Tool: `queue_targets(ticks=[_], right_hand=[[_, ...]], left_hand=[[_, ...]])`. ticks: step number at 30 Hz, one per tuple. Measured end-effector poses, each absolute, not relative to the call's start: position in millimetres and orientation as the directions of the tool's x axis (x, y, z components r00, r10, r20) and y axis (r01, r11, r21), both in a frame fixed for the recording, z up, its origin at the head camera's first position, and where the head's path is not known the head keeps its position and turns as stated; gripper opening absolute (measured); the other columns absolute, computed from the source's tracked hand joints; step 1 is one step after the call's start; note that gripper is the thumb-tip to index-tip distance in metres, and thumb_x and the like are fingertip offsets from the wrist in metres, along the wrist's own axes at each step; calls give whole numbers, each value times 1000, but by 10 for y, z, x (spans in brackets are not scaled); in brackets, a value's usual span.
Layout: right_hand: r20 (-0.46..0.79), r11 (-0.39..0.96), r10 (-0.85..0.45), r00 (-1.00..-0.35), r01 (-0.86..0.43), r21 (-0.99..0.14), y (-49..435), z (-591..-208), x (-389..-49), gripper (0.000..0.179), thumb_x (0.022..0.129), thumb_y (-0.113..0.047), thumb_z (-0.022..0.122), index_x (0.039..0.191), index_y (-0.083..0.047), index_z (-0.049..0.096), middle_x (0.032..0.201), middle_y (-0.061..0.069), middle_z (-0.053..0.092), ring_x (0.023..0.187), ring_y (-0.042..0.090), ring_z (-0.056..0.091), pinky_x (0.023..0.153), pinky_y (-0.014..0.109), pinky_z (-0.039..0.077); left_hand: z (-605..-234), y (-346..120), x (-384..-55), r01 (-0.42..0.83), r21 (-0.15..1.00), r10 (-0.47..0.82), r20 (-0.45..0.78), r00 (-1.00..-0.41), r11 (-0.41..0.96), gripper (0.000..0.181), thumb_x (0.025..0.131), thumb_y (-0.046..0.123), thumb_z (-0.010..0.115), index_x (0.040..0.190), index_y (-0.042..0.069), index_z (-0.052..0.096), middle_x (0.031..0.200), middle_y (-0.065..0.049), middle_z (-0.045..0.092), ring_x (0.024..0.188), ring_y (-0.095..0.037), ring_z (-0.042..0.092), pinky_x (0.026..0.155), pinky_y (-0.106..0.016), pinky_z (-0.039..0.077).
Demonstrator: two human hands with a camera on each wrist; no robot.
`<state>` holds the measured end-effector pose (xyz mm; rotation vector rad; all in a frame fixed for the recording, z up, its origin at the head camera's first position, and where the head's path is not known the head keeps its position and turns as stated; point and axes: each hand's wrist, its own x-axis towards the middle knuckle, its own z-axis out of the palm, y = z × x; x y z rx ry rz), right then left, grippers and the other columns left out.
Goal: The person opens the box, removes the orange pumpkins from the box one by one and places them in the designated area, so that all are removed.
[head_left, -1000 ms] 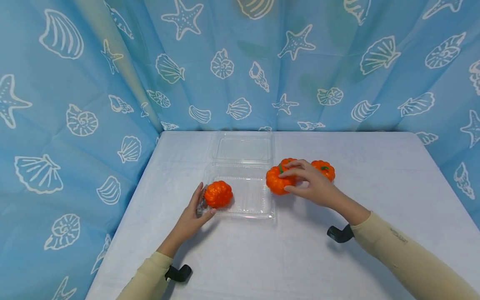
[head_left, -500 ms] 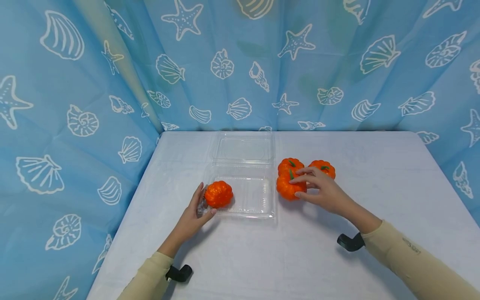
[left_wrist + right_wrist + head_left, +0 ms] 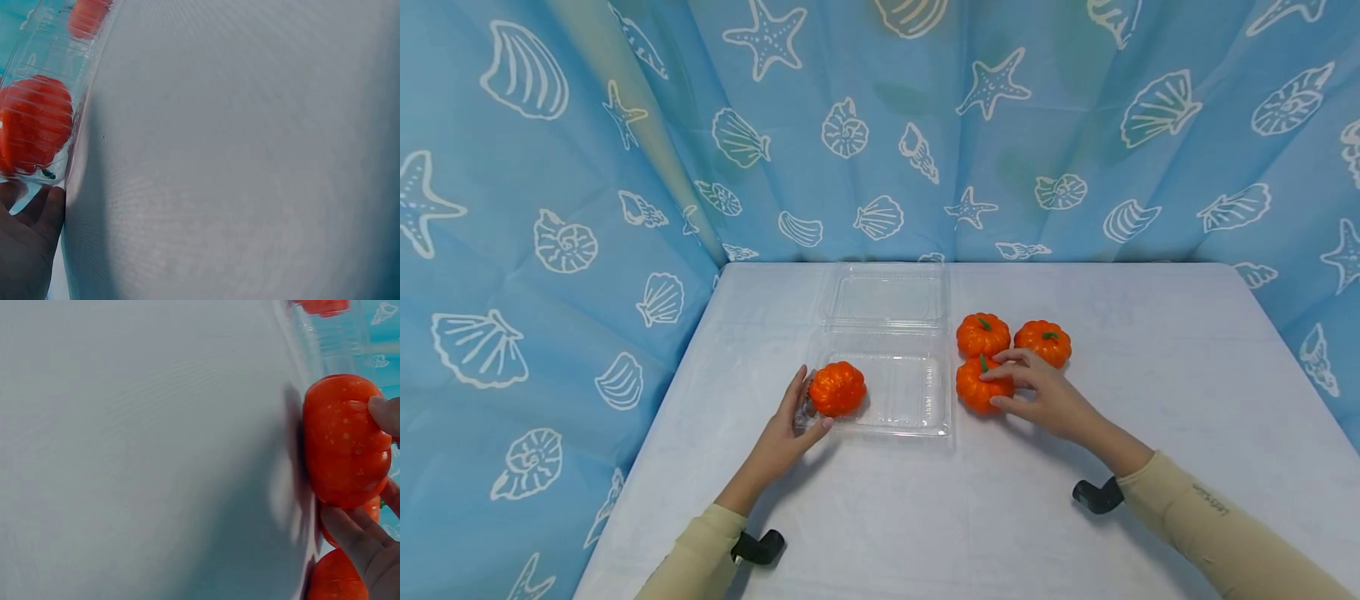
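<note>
My right hand (image 3: 1048,396) pinches a small orange pumpkin (image 3: 973,390) with a green stem, just right of the clear plastic container (image 3: 917,427). In the right wrist view the fingers lie on two sides of this pumpkin (image 3: 344,440), which sits at or very near the tabletop. Two similar pumpkins stand just behind it, one at the back left (image 3: 982,333) and one at the back right (image 3: 1045,340). Another pumpkin (image 3: 837,388) lies inside the container's left end. There my left hand (image 3: 782,437) rests against the container's corner, fingers extended and thumb spread.
The container's clear lid (image 3: 887,298) lies folded back toward the rear edge of the white-covered table (image 3: 880,517). A blue curtain (image 3: 820,167) with shell prints hangs behind and to the left. Black wrist-worn pieces show by the left sleeve (image 3: 760,547) and right sleeve (image 3: 1097,496).
The pumpkin in my right hand has moved right, away from the container, and then down toward the front of the table. The left hand stays in place.
</note>
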<state>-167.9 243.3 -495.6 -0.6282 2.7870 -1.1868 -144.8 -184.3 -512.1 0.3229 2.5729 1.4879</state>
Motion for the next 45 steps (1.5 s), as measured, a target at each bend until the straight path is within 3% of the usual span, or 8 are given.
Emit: queue_targets(ticks=[7,16,30,45], right_hand=[[127,639,-363,-923,-346,-687,2423,-5008,-1686,31,90,-21,80,120,-21,75,140,11,53,130,34,46,97,60,52],[143,655,-350,-926,-351,-669,2416,-5012,-1662,30,88,-25,81,117,-19,75,140,11,54,125,34,51,94,56,55],[180,668,-354,-918,-383,-638,2425,-5047,-1643,34,86,-23,83,119,-21,76,139,13,53,132,37,44,101,67,45],[275,643,-366,-889,-455,-616,2420,-4963,-1646,32,85,-17,84,117,-20,77,134,9,57,129,32,48,102,63,46]], left_hand=[[-5120,-1830,-1452,101,860,249,-32,-968,500,95,95,30,72,165,17,9,166,-10,28,152,-32,28,118,-65,19],[-5116,-1828,-1449,91,862,247,-41,-968,498,95,95,30,72,165,17,9,166,-10,28,151,-33,29,117,-65,19],[-5123,-1836,-1455,96,861,252,-38,-967,499,96,95,33,72,165,17,9,166,-10,28,151,-32,28,118,-65,19],[-5148,-1845,-1460,105,863,257,-31,-966,495,95,96,31,72,165,17,8,166,-10,28,151,-33,29,118,-64,19]])
